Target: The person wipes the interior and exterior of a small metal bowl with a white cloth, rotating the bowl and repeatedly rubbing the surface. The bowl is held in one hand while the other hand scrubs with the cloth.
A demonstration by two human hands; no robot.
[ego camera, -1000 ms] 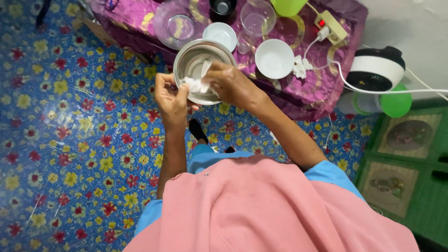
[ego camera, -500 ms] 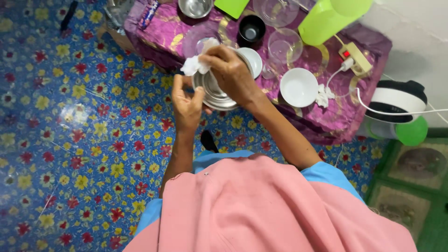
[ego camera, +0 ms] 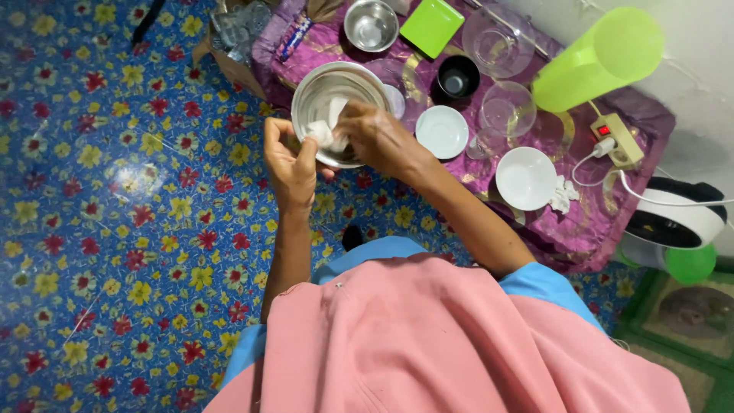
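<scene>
My left hand [ego camera: 289,164] grips the near rim of a shiny steel bowl [ego camera: 329,88] and holds it up in front of a low table covered with purple cloth [ego camera: 581,222]. My right hand [ego camera: 378,138] presses a crumpled white tissue [ego camera: 327,131] against the inside of that bowl. The bowl's open side faces the camera.
On the table stand a white bowl [ego camera: 525,177], a white saucer [ego camera: 442,131], a black cup [ego camera: 457,78], clear glass bowls [ego camera: 506,107], a small steel bowl [ego camera: 371,24], a green lid [ego camera: 432,27], a lime jug [ego camera: 596,57] and a power strip [ego camera: 615,138]. A white fan [ego camera: 677,218] sits at the right.
The bowl was turned with its underside up and the tissue outside its rim; now its open side faces me and the tissue is inside. The view has shifted.
</scene>
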